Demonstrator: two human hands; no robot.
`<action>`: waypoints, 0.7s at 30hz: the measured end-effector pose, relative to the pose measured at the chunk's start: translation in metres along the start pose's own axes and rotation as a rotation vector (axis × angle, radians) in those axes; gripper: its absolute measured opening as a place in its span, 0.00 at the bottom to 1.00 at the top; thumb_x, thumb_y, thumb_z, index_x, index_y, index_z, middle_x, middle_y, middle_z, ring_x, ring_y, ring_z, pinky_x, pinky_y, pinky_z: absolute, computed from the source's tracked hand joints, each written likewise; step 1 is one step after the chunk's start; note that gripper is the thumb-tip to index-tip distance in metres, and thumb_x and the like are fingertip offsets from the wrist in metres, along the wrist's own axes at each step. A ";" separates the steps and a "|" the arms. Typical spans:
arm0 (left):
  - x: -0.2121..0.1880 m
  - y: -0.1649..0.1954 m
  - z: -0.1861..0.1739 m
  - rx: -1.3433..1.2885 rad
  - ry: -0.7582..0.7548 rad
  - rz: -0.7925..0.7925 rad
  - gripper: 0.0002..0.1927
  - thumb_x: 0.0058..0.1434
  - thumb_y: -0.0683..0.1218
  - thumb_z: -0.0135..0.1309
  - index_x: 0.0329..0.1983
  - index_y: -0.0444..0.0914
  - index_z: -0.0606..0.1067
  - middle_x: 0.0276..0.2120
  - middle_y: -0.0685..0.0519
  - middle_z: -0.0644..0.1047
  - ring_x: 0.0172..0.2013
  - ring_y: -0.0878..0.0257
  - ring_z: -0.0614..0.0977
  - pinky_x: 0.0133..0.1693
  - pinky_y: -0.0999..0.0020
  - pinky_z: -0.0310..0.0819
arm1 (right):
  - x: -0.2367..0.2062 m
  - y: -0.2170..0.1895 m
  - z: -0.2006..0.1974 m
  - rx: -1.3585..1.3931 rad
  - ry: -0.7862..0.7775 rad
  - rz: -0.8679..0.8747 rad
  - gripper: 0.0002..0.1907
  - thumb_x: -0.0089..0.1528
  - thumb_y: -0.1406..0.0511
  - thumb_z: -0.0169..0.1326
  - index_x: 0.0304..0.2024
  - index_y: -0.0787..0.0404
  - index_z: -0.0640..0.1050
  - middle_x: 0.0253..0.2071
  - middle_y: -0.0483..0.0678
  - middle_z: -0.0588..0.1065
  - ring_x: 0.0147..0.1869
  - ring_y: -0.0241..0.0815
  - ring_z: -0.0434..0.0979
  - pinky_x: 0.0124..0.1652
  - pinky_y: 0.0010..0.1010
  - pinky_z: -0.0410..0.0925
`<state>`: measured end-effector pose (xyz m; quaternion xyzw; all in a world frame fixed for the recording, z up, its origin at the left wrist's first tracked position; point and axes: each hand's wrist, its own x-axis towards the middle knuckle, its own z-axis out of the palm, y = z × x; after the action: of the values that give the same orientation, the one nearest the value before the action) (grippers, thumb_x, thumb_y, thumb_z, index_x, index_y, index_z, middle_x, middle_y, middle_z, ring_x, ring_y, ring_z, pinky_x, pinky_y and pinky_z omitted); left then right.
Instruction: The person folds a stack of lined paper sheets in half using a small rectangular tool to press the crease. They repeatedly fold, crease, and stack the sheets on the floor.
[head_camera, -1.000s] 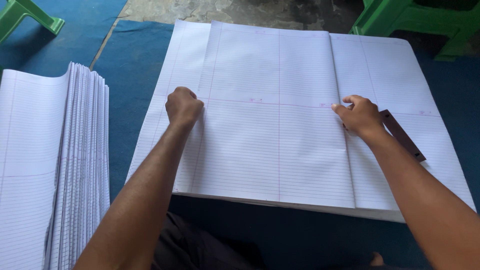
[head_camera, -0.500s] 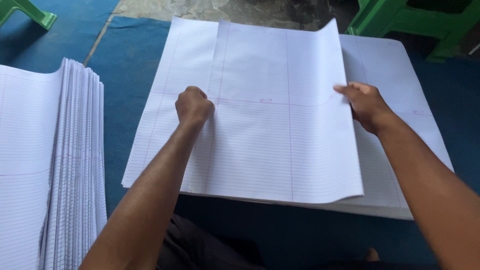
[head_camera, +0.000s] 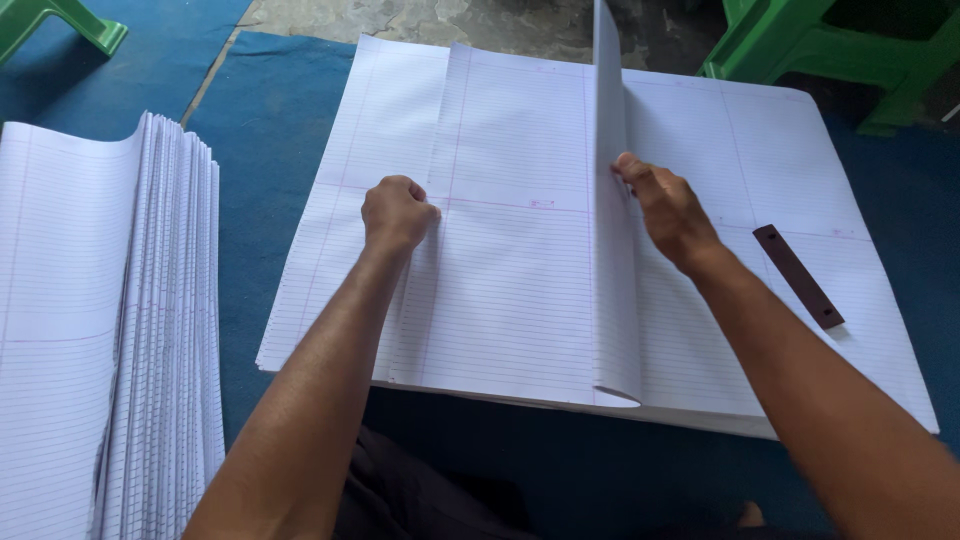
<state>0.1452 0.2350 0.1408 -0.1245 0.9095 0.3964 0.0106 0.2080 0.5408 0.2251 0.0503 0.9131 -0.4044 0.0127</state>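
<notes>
A stack of large white ruled paper sheets lies on the blue floor mat in front of me. The top ruled sheet is being folded: its right part stands upright along a vertical line. My right hand grips that raised edge near its middle. My left hand is a closed fist pressing the sheet's left part flat. A dark brown flat strip rests on the stack to the right of my right hand.
A thick pile of folded ruled sheets sits on the mat at my left. Green plastic furniture legs stand at the far right, another green leg at the far left. Bare concrete floor lies beyond the blue mat.
My right hand has lifted the sheet's right edge and swung it leftward until it stands upright, uncovering the brown strip. My left fist has stayed pressing the sheet.
</notes>
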 end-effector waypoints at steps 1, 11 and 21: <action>-0.001 -0.002 0.001 -0.009 -0.005 -0.006 0.13 0.50 0.43 0.68 0.38 0.37 0.81 0.36 0.45 0.83 0.39 0.55 0.85 0.45 0.61 0.82 | 0.000 0.003 0.006 -0.022 0.000 -0.013 0.45 0.62 0.36 0.34 0.54 0.66 0.79 0.52 0.64 0.76 0.61 0.56 0.74 0.58 0.46 0.65; -0.001 -0.002 0.009 -0.043 0.034 0.025 0.13 0.50 0.44 0.68 0.37 0.36 0.81 0.36 0.45 0.83 0.38 0.55 0.85 0.44 0.61 0.81 | 0.002 0.008 0.029 -0.139 -0.076 -0.202 0.22 0.61 0.57 0.47 0.50 0.60 0.81 0.67 0.55 0.67 0.72 0.56 0.65 0.65 0.50 0.61; -0.003 0.003 0.008 -0.130 -0.009 -0.017 0.09 0.51 0.42 0.67 0.36 0.37 0.82 0.35 0.46 0.83 0.37 0.57 0.86 0.42 0.63 0.83 | 0.001 0.014 0.042 -0.326 -0.015 -0.106 0.42 0.56 0.49 0.58 0.69 0.53 0.63 0.75 0.58 0.52 0.79 0.61 0.47 0.68 0.57 0.55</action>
<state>0.1472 0.2435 0.1380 -0.1310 0.8807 0.4550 0.0100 0.2075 0.5189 0.1866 -0.0035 0.9679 -0.2513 0.0061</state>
